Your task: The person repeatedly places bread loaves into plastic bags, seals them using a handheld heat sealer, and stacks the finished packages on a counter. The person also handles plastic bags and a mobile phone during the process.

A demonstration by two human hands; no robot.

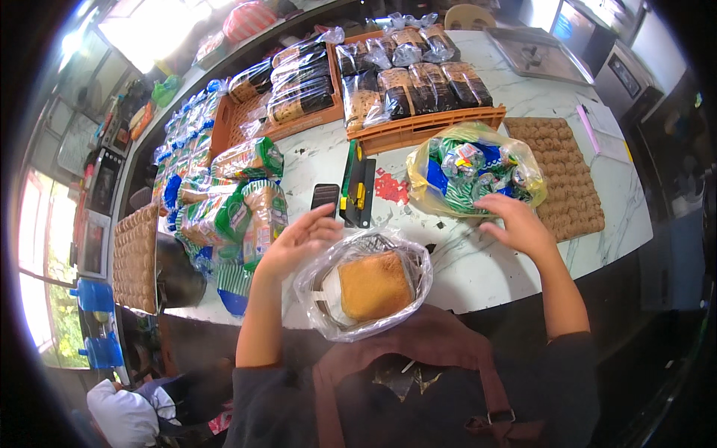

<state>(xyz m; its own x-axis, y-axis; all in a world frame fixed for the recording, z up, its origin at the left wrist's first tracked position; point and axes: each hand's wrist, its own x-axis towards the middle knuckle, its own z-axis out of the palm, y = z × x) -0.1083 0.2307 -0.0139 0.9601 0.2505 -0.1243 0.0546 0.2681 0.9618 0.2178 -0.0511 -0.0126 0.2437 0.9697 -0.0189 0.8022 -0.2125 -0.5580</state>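
Observation:
A golden-brown bread loaf [375, 286] lies inside a clear plastic bag [420, 257] with its mouth spread wide, at the table's near edge in front of me. My left hand [305, 237] hovers just above the bag's left side, fingers apart and holding nothing. My right hand [517, 224] is at the near right side of a yellowish plastic bag [427, 196] full of crumpled green, blue and clear wrappers. Its fingers and thumb are parted, with nothing visible between them; whether they touch this bag I cannot tell.
Beyond the loaf stand a black-and-yellow bag sealer [358, 183] and a dark phone [324, 197]. Wrapped loaves [261, 213] crowd the left. Orange crates [429, 122] of dark-wrapped loaves are at the back. An egg tray [562, 179] and a notebook [606, 134] lie right.

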